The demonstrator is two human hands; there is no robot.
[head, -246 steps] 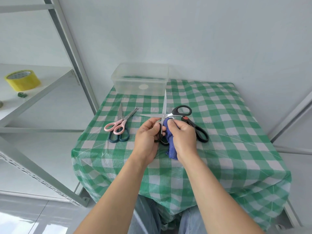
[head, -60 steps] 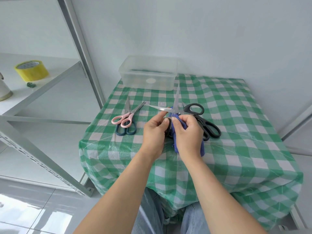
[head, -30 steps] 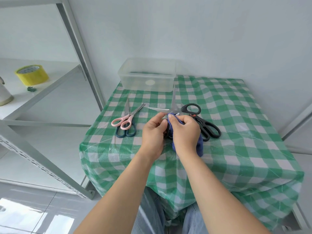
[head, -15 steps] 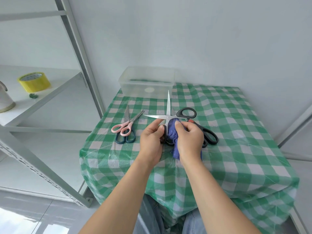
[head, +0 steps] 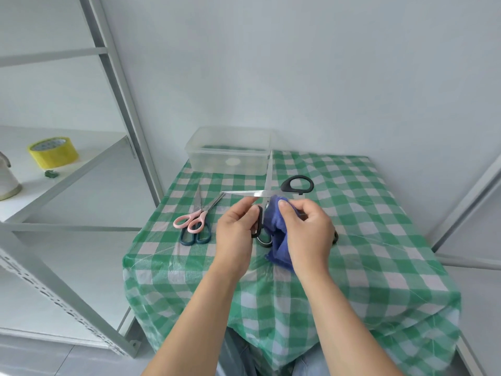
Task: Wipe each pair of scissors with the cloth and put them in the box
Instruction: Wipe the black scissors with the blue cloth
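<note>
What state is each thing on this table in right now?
black scissors: blades spread wide, held by left hand
blue cloth: bunched, gripped by right hand, touching the black scissors
pink scissors: closed, lying across the dark blue scissors
dark blue scissors: closed, on the tablecloth
box: lidless, no scissors visible inside
</note>
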